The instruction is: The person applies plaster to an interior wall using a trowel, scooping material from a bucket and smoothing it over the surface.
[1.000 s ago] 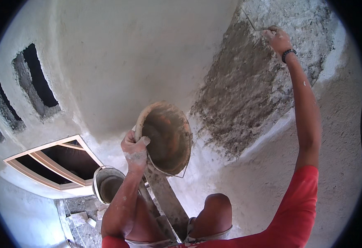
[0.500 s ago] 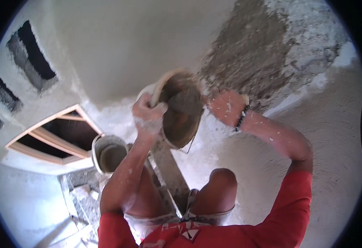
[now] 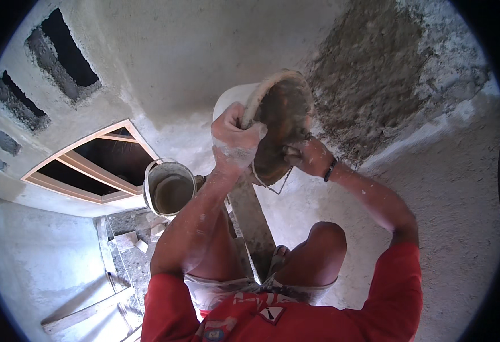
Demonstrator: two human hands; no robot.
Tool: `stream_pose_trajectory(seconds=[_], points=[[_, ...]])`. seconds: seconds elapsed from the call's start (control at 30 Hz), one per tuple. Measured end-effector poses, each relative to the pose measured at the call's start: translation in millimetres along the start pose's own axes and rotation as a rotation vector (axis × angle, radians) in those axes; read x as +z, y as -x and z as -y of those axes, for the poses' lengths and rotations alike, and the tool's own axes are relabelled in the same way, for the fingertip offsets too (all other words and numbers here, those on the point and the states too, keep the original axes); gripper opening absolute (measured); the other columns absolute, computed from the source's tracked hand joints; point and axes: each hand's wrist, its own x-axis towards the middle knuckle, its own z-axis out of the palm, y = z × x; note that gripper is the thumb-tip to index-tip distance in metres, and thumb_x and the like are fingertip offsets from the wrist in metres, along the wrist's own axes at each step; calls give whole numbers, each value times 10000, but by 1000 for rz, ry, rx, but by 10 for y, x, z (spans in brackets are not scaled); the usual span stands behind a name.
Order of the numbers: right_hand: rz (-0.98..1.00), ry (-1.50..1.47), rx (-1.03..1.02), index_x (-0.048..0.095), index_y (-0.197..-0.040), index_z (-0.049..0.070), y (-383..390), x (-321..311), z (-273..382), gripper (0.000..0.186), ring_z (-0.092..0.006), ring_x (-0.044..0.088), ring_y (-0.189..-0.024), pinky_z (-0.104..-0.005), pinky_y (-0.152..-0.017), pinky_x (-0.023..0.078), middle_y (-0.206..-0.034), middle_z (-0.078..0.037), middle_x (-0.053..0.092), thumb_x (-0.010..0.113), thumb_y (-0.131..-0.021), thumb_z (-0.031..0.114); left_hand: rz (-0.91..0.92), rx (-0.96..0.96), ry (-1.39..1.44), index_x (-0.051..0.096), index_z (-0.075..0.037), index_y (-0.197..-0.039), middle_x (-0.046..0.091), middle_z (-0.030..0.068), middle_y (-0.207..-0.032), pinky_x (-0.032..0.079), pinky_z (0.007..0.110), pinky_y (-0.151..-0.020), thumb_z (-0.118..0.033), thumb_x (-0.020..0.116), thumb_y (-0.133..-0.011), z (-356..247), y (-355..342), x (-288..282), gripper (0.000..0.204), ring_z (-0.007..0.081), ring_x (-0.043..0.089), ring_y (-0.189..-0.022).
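Note:
My left hand (image 3: 236, 137) grips the rim of a mortar-smeared, pale bucket (image 3: 233, 100). The bucket is held up and tilted, its mouth facing right, with wet grey-brown mortar coating the inside. Its wire handle hangs below the rim. At the lower right of the mouth, my right hand (image 3: 312, 158) is closed round the handle of a trowel (image 3: 290, 151); the blade is hard to make out against the dark inside. Just beyond, rough wet mortar (image 3: 370, 74) covers a patch of the wall.
A second bucket (image 3: 170, 191) with grey mortar in it stands to the left, near a wooden window frame (image 3: 84, 157). Below me runs a narrow plank (image 3: 251, 214). Slot openings (image 3: 70, 54) pierce the wall at upper left. Blocks and boards (image 3: 87, 310) lie lower left.
The bucket has moved up and right with my left hand and its mouth has turned more sideways. My right hand has shifted down to the lower part of the mouth; the trowel blade shows less.

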Motion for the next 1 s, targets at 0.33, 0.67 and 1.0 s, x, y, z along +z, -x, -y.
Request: stream_pose_trajectory(seconds=[0.33,0.67,1.0], points=[[-115,82,115,626,-1157,44,119,-1113,495,390,-327,668,-873,-379,-806,526,-985,-186,672,706,-812,208,-160,-92,395,553,-31,-742,530,-38,-711,376,220,-568,-9,634,-688,-81,-109,26,100,57,447,-629],[-195,-127,465,614,-1117,-28,735,-2797,531,588,-139,612,-603,-269,-506,530,-744,-93,634,529,-931,523,-119,-83,327,481,-73,-679,471,-62,-663,323,203,-544,-2,627,-695,4,-116,15,163,35,387,-603],[-507,305,691,588,-1209,69,1164,-3476,515,450,-182,619,-895,-262,-640,536,-1051,-137,628,583,-918,412,7,-171,277,498,-57,-686,480,-63,-668,336,204,-541,-9,610,-700,5,-4,253,123,32,385,-600]])
